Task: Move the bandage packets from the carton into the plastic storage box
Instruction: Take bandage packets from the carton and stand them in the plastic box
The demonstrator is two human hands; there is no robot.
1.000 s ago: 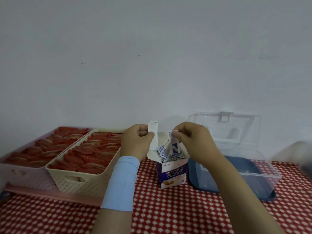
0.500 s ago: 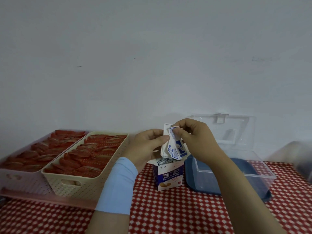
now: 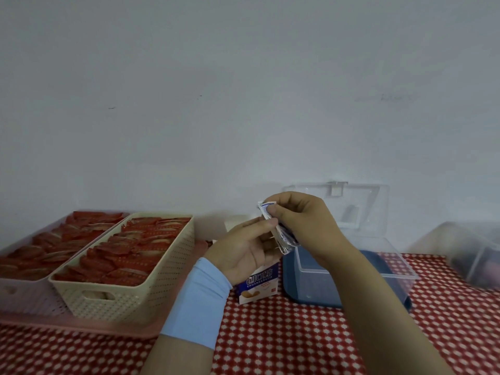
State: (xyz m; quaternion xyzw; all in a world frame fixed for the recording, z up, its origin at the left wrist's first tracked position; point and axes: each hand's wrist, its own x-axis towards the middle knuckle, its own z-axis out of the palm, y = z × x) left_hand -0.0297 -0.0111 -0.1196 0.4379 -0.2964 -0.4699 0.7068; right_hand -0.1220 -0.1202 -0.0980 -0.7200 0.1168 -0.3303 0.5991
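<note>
Checked red tablecloth (image 3: 284, 334), centre frame: your right hand (image 3: 300, 220) pinches the bandage packets (image 3: 282, 238) at the top and your left hand (image 3: 243, 250) grips them lower down, above the carton (image 3: 259, 286). Keep the bundle squared, carry it right over the plastic storage box (image 3: 378, 274) — lower before releasing.

A plain pale wall (image 3: 243, 90) rises behind the red-and-white patterned tablecloth (image 3: 284, 336), under soft, even light.

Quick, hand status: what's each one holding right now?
Left hand: closed, pinching the bandage packets from the side.
Right hand: closed, pinching the same packets near their top.
</note>
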